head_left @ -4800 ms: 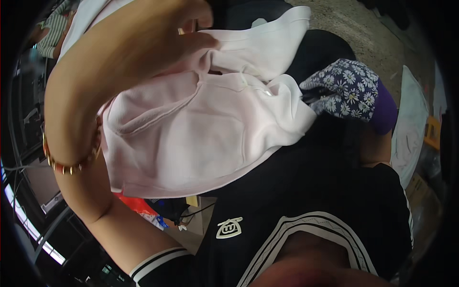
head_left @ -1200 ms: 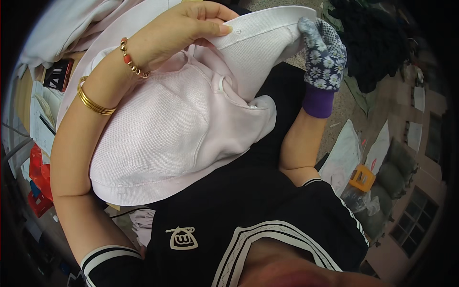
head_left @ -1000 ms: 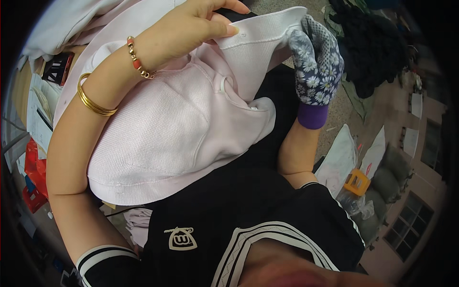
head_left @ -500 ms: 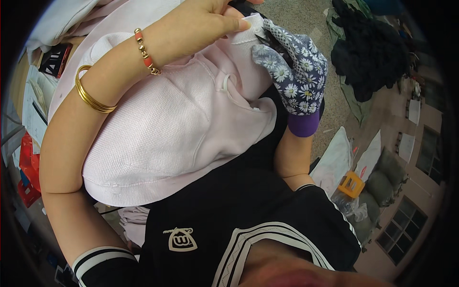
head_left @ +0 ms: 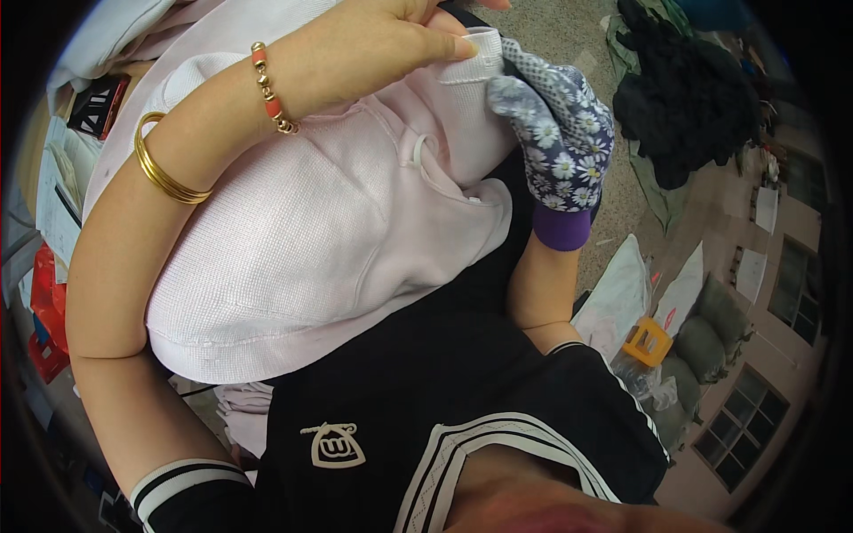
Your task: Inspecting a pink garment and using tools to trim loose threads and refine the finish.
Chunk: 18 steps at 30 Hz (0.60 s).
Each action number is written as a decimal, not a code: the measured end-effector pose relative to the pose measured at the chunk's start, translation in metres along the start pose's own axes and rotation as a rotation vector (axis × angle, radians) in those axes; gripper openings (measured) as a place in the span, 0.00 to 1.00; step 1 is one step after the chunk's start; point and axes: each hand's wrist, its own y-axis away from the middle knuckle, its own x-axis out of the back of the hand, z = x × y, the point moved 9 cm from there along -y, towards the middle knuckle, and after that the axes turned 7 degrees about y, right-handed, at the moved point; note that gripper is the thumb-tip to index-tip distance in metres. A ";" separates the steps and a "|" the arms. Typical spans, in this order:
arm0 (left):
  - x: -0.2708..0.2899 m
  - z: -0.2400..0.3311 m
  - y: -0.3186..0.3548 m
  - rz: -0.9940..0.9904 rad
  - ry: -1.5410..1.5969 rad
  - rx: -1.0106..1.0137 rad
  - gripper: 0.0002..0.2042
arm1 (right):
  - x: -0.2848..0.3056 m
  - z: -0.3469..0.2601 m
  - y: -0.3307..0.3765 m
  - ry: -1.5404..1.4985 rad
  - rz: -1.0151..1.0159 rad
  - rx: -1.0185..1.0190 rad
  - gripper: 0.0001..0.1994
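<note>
A pale pink knitted garment point(head_left: 284, 240) lies bunched across my lap, with a narrow ribbed edge at its far end. My bare left hand point(head_left: 413, 35) pinches that edge between thumb and fingers. Close to the edge's right side is my right hand point(head_left: 564, 133), in a dark glove with white daisies and a purple cuff. Its fingers and thumb are curled around dark thread snips, now mostly hidden by the glove. A small white loop point(head_left: 424, 149) shows on the garment below my hands.
A heap of black cloth point(head_left: 680, 98) lies on the speckled floor at the right. Nearer are a yellow-handled clear container point(head_left: 649, 342) and stuffed sacks point(head_left: 715, 315). On the left, papers point(head_left: 58, 191) and a dark box point(head_left: 96, 107) rest on a table, beside a red bag point(head_left: 46, 293).
My gloved right hand has drawn slightly right, and its fingers and thumb have come closer together. The dark tip seen against the ribbed edge is now hidden. My left hand still pinches the garment.
</note>
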 end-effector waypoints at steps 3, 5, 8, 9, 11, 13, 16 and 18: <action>0.004 -0.005 -0.001 0.049 -0.013 0.067 0.15 | -0.005 0.001 -0.003 -0.012 0.004 0.002 0.14; 0.002 -0.005 -0.003 0.030 0.009 0.047 0.14 | -0.006 0.001 -0.002 -0.016 0.001 -0.011 0.14; 0.004 -0.015 -0.007 0.004 0.036 0.038 0.13 | -0.006 0.005 0.000 -0.027 0.017 -0.047 0.14; 0.003 -0.015 -0.008 -0.003 0.040 0.048 0.13 | -0.004 0.006 0.000 -0.033 0.033 -0.065 0.14; 0.008 -0.017 -0.008 0.045 -0.035 0.091 0.13 | 0.003 0.011 0.005 -0.043 0.096 -0.119 0.14; 0.017 -0.015 -0.006 0.095 -0.109 0.134 0.12 | 0.010 0.018 0.012 -0.057 0.191 -0.180 0.13; 0.013 -0.020 -0.004 0.006 -0.470 0.202 0.10 | 0.030 0.030 0.027 -0.017 0.339 -0.264 0.13; 0.012 -0.011 -0.002 0.042 -0.430 0.093 0.10 | 0.038 0.036 0.032 0.030 0.390 -0.299 0.13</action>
